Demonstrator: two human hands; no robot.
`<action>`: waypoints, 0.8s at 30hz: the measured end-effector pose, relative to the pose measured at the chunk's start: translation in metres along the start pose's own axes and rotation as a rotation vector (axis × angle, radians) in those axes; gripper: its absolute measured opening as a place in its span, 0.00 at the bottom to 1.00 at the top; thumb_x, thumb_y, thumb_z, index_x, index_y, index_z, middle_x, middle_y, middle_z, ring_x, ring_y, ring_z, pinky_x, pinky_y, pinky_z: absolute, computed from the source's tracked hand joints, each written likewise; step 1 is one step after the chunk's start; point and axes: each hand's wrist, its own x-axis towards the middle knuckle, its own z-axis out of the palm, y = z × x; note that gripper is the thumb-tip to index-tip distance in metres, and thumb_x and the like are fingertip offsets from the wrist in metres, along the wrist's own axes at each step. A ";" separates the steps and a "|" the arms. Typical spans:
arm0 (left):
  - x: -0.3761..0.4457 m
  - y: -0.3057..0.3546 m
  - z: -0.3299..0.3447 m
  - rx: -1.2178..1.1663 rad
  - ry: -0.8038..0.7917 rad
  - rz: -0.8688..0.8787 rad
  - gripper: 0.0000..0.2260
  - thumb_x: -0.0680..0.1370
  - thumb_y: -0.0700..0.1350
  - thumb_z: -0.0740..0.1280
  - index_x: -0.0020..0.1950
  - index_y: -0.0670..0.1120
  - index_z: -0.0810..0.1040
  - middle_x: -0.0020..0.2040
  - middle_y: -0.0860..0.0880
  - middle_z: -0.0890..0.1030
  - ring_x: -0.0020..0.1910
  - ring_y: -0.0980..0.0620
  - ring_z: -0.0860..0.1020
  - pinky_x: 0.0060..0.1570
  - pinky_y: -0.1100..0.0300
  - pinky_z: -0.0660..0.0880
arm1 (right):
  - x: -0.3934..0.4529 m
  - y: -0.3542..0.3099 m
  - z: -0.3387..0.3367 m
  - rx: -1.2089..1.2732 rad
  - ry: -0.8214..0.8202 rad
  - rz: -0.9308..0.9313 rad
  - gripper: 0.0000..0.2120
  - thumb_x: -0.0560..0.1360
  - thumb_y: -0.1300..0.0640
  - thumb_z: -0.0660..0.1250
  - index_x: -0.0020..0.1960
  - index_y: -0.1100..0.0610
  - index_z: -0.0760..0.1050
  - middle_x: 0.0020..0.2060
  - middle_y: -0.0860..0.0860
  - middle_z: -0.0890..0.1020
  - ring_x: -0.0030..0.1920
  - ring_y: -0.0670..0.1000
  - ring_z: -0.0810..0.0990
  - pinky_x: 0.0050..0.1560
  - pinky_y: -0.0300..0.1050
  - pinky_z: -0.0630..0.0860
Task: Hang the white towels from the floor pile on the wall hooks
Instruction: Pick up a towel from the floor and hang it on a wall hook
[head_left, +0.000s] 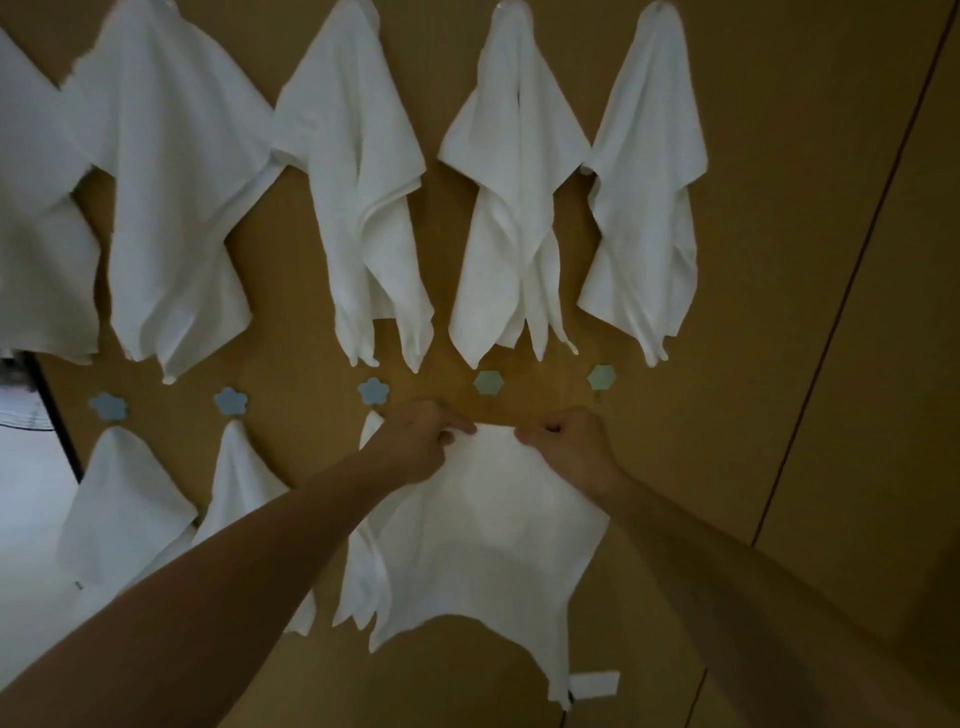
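My left hand (423, 441) and my right hand (569, 441) pinch the top edge of a white towel (488, 551) and hold it spread against the brown wall. The towel's edge sits just below a green hexagon hook (489, 383), which carries nothing. A second green hexagon hook (601, 376) to its right is bare too. Three blue flower hooks (373, 391) to the left each carry a white towel. Several white towels (358, 176) hang in the row above. The floor pile is out of view.
The brown wall (779, 260) has a dark vertical seam at the right. A dark frame and a bright opening (31, 467) lie at the left edge. A white tag (595, 684) dangles from the held towel's lower corner.
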 end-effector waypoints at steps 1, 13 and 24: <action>0.012 -0.005 0.006 0.049 0.004 0.002 0.19 0.77 0.32 0.64 0.62 0.49 0.81 0.66 0.47 0.77 0.64 0.49 0.75 0.63 0.67 0.66 | 0.018 0.006 0.004 0.003 0.010 0.005 0.22 0.71 0.51 0.75 0.27 0.60 0.70 0.25 0.51 0.72 0.28 0.49 0.73 0.34 0.43 0.69; 0.101 -0.039 0.073 0.371 -0.034 -0.117 0.21 0.78 0.38 0.62 0.71 0.48 0.73 0.68 0.42 0.72 0.65 0.41 0.72 0.62 0.51 0.73 | 0.143 0.064 0.053 -0.047 0.148 -0.183 0.25 0.73 0.61 0.72 0.24 0.52 0.62 0.21 0.46 0.67 0.26 0.47 0.67 0.31 0.42 0.65; 0.093 -0.038 0.140 -0.095 0.316 -0.278 0.18 0.75 0.51 0.58 0.53 0.43 0.83 0.50 0.44 0.81 0.48 0.47 0.78 0.49 0.59 0.74 | 0.124 0.116 0.115 0.196 0.340 -0.084 0.21 0.74 0.54 0.74 0.26 0.58 0.71 0.22 0.48 0.73 0.24 0.45 0.70 0.29 0.42 0.66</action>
